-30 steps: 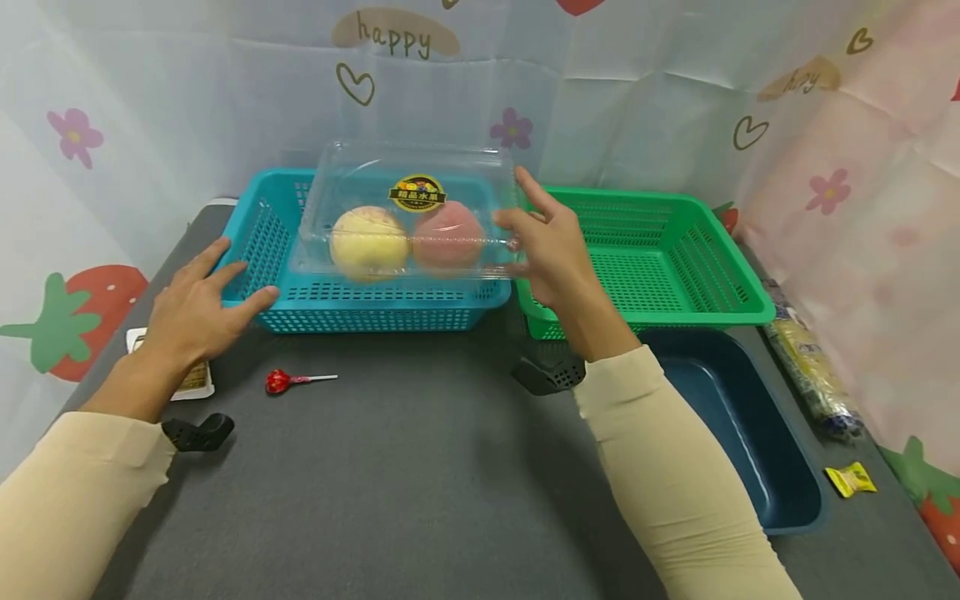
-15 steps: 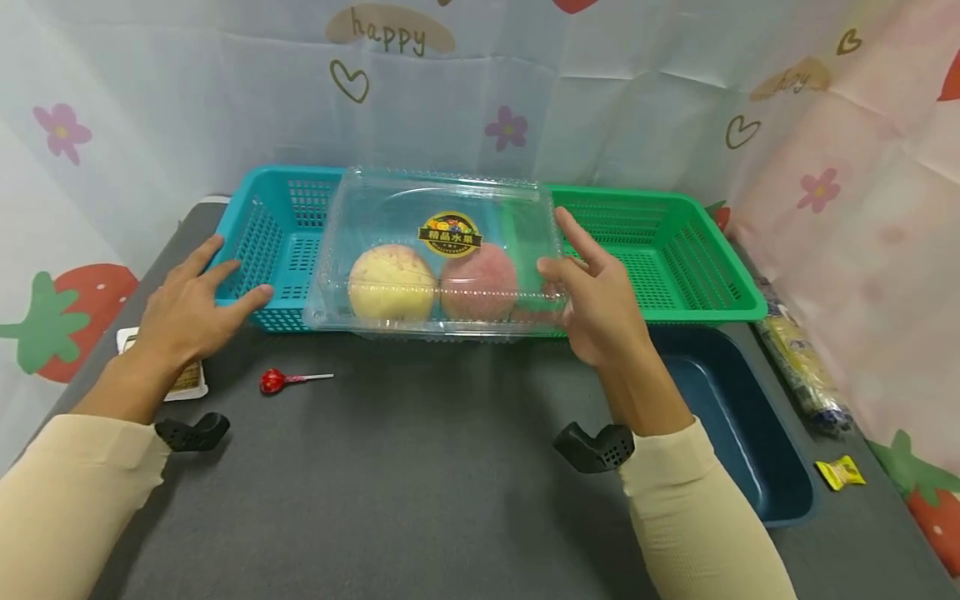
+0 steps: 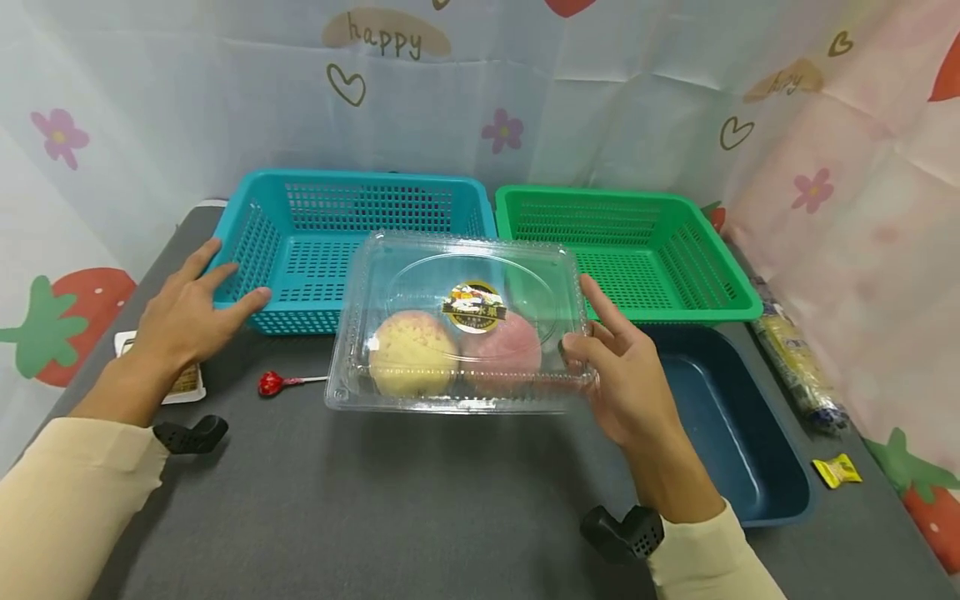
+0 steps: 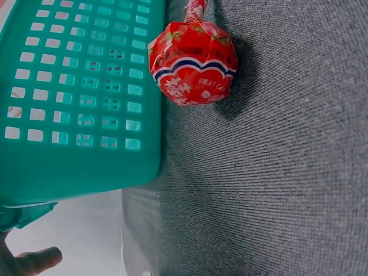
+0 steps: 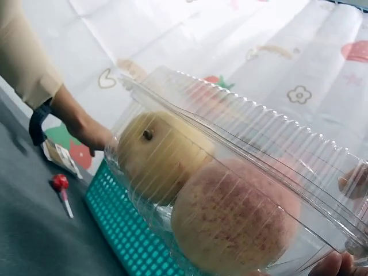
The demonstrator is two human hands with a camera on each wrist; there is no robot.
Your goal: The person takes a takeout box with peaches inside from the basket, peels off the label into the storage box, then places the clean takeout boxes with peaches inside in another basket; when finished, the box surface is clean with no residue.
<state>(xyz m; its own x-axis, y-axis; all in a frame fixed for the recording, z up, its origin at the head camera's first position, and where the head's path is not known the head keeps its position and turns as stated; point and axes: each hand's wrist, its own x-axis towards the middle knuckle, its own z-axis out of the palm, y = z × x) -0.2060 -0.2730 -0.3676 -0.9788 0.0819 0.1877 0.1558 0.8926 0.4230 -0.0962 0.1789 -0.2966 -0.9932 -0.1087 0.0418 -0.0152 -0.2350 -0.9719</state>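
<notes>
My right hand (image 3: 630, 375) grips the right end of a clear plastic clamshell container (image 3: 465, 258), thumb on top. The lid is closed and bears a black and gold label (image 3: 474, 307). Inside are a round yellow fruit (image 5: 158, 155) with a short stem and a pink peach-like fruit (image 5: 236, 215). The container is held above the table, in front of two baskets and partly over the lollipop's stick. My left hand (image 3: 183, 312) rests spread on the front left corner of the blue plastic basket (image 3: 375, 177); in the left wrist view, one finger (image 4: 40, 260) shows.
A red-wrapped lollipop (image 3: 272, 383) lies in front of the blue basket. A flat pack (image 3: 187, 385) is partly under my left wrist. To the right are a green basket (image 3: 630, 317), a dark blue tub (image 3: 780, 467), a long clear packet (image 3: 802, 367) and a yellow-wrapped sweet (image 3: 836, 471).
My right hand has brought the fruit container from above the blue basket towards me and slightly right, out over the table. My left hand has stayed on the basket's corner.
</notes>
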